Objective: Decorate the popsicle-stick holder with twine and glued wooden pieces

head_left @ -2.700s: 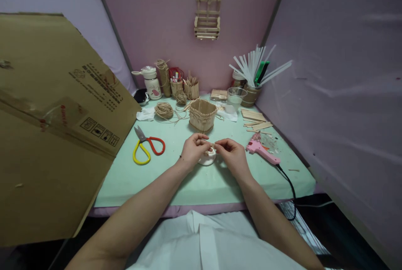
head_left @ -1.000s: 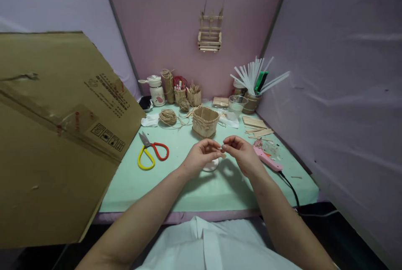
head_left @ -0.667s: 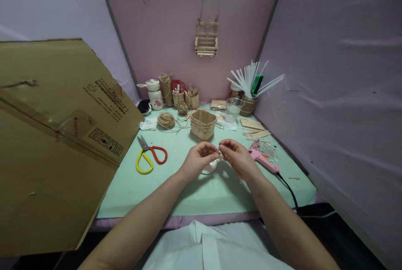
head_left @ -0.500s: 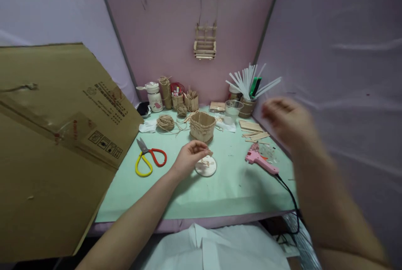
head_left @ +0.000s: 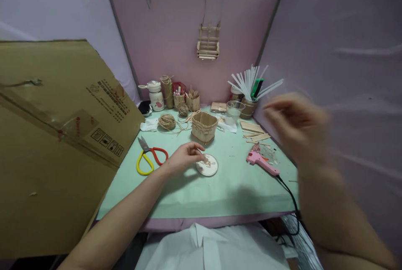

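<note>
My left hand (head_left: 182, 160) rests low over the green table (head_left: 220, 190), its fingertips pinched on a small pale bit just beside a white round disc (head_left: 210, 169) that carries little wooden scraps. My right hand (head_left: 298, 129) is raised off the table at the right, smeared by motion, so its fingers are unclear. A small basket of wooden sticks (head_left: 204, 127) stands just behind the disc.
Yellow-and-red scissors (head_left: 147, 157) lie left of my left hand. A pink glue gun (head_left: 262, 163) with a black cord lies at the right. Twine ball (head_left: 167, 122), plastic cup (head_left: 234, 111), loose craft sticks (head_left: 253, 128) and jars stand at the back. A big cardboard box (head_left: 56, 136) fills the left.
My hands were together over the disc, both pinching a small piece. The right hand has since lifted away up and to the right; the left stays at the disc.
</note>
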Motion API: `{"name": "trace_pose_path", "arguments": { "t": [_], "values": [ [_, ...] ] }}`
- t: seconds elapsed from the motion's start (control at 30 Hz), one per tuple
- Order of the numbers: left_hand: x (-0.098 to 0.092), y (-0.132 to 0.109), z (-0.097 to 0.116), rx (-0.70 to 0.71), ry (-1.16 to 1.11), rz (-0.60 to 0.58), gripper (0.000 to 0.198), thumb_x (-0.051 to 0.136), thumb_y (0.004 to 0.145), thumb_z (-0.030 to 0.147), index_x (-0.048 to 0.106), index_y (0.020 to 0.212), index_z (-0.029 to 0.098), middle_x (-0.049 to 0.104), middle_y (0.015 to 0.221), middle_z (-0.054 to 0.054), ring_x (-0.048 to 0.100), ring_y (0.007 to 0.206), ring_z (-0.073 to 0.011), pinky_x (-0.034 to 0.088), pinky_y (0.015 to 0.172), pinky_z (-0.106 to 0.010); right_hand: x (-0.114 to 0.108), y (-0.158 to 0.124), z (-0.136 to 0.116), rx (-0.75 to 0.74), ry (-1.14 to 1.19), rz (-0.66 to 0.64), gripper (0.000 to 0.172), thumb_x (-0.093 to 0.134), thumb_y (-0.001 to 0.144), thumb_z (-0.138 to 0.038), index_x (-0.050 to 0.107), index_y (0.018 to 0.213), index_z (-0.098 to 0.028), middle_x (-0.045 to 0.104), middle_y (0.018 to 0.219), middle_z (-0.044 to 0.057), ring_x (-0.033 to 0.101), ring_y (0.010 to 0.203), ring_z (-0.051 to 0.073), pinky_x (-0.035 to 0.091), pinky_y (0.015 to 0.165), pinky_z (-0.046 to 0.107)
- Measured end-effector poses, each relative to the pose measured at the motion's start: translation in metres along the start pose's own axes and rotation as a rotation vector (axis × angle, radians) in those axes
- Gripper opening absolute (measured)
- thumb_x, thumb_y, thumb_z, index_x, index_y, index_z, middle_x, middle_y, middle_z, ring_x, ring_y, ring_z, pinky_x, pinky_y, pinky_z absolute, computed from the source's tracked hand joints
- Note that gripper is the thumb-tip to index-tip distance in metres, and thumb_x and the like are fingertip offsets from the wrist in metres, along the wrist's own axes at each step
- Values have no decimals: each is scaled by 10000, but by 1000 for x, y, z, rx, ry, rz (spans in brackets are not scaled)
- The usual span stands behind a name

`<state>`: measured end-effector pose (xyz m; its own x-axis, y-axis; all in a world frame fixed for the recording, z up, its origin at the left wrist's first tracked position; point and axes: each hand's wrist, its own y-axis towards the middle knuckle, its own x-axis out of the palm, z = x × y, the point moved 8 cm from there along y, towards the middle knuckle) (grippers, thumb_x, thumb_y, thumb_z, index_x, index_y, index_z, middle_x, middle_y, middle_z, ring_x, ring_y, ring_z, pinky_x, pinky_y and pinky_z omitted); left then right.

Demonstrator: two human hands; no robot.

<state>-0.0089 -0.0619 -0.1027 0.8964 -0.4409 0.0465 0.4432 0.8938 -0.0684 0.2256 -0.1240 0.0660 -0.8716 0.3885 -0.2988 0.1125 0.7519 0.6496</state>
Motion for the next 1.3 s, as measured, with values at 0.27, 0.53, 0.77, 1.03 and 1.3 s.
{"name": "trace_pose_path", "arguments": {
  "t": [0.27, 0.53, 0.77, 1.03, 1.3],
  "values": [
    [3, 6, 6, 28, 124, 25, 254, 813, 594, 253, 673, 790, 175, 686, 720, -44, 645, 683, -160, 472, 656, -270, 83, -21, 70, 236, 99, -280, 196, 628, 803, -399, 650, 800, -204, 597, 664, 3, 539, 624, 146, 414, 585, 281],
    [-6, 25, 22, 158, -110, 300, 339, 824, 543, 287, 629, 791, 163, 662, 719, -6, 621, 714, -144, 456, 708, -267, 125, -23, 77, 298, 213, -415, 270, 621, 790, -467, 660, 789, -200, 614, 695, 0, 503, 625, 135, 382, 584, 265],
    [-8, 27, 12, 196, -151, 419, 306, 800, 554, 293, 623, 772, 170, 646, 687, 8, 597, 675, -131, 456, 673, -254, 146, -32, 101, 358, 262, -376, 223, 660, 734, -407, 658, 723, -184, 614, 680, -5, 511, 644, 134, 385, 604, 256],
    [-7, 24, 6, 180, -105, 401, 232, 767, 649, 347, 691, 780, 172, 699, 790, -32, 623, 787, -151, 465, 767, -265, 147, -39, 114, 504, 370, -277, 222, 682, 696, -391, 639, 683, -173, 549, 599, -30, 434, 560, 104, 330, 551, 249],
    [3, 24, 1, 130, -98, 352, 312, 800, 610, 428, 741, 738, 150, 719, 789, -83, 624, 790, -191, 462, 753, -298, 149, -45, 116, 564, 417, -248, 220, 694, 664, -382, 649, 670, -166, 548, 581, -25, 427, 544, 102, 327, 540, 249]
  ]
}}
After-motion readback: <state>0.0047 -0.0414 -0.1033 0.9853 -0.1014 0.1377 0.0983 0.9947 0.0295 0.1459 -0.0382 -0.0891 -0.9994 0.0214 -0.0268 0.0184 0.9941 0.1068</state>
